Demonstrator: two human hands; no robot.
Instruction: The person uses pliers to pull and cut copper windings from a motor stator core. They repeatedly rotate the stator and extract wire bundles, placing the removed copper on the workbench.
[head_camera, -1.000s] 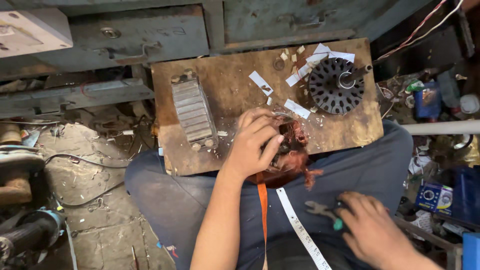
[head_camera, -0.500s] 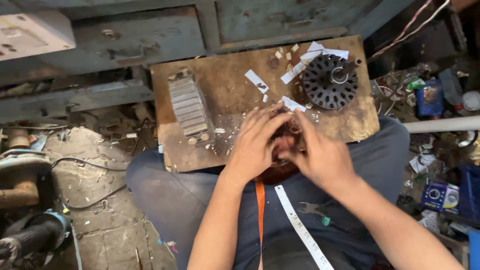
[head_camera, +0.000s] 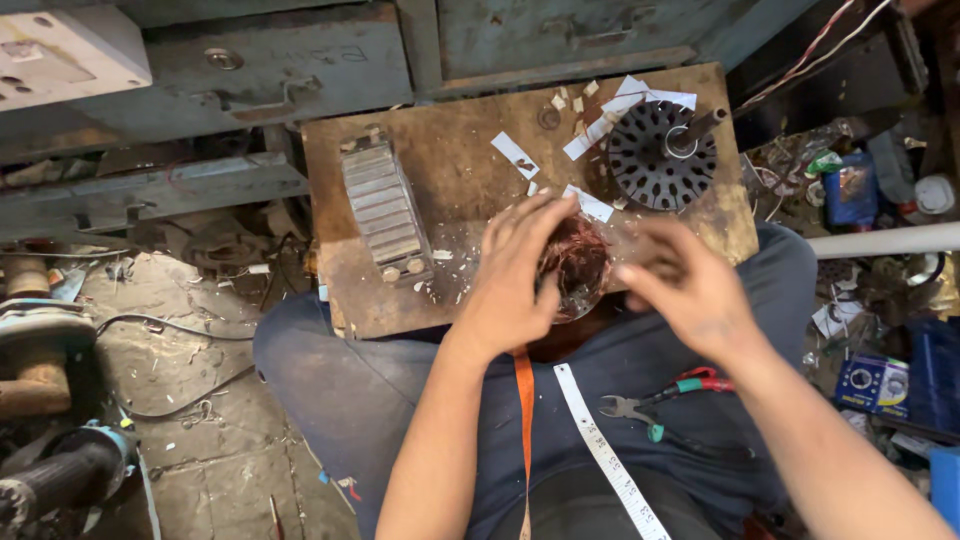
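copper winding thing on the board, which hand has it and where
The left hand grips the copper-wound stator by its left side; the right hand, blurred, is at its right edge, contact unclear.

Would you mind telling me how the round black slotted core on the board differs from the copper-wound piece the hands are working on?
The black slotted core lies untouched at the wooden board's far right corner; the copper-wound piece sits at the near edge, between the left hand and right hand. The core's slots are bare, with a shaft through its middle; the wound piece is packed with reddish copper wire. Both are round and rest on the board.
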